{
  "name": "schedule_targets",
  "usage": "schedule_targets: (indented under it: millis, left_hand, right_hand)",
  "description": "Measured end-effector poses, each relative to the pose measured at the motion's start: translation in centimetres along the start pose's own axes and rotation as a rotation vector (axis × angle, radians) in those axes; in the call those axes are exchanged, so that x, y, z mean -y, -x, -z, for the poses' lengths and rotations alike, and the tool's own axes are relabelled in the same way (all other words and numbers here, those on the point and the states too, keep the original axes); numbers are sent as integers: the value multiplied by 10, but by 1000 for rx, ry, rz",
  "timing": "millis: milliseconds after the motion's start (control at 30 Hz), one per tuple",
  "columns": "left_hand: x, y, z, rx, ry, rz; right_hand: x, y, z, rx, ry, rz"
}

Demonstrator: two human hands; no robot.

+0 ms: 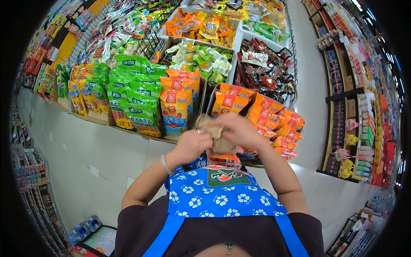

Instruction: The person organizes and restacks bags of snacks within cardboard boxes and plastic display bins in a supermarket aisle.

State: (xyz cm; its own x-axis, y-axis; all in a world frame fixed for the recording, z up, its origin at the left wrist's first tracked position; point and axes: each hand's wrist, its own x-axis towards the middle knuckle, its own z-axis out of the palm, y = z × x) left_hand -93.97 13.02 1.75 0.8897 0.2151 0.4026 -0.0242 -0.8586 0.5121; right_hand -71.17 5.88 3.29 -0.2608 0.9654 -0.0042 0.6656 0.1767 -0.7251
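Observation:
Both hands hold a crumpled piece of brown cardboard or paper [221, 138] in front of the chest; motion blurs it. My left hand [196, 144], with a ring and a pale bangle at the wrist, pinches its left side. My right hand [236, 128] grips its upper right part. Just below the brown piece lies an orange snack packet [224, 159]. Behind the hands, orange sausage packets [229, 101] stand in a cardboard box, with more orange packets [263, 112] to the right. Orange-and-blue packets [175, 109] and green sausage packets [138, 109] stand in boxes to the left.
White bins [237, 32] of wrapped snacks and a wire rack [77, 48] heaped with small packets stand behind the boxes. Stocked shelves [346, 96] run along the right, with another shelf [35, 180] at the left. Bottled water [85, 229] sits on the floor at lower left.

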Motion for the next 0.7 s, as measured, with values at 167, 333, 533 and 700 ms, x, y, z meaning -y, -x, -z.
schedule_targets:
  millis: [167,333,533,700]
  left_hand:
    - [-18,28,-9,-39,86,116]
    - [-20,26,-15,-157,117,185]
    - [-16,31,-12,-123,87,181]
    - [-16,22,-7,-107,89,145]
  right_hand:
    - [-40,-1,-77,-44,214,-274]
    - [-37,-6,-65,90,230,-395]
    - [32,54,-30,74,25,-118]
    - [-21,11,-63,-124,36,-338]
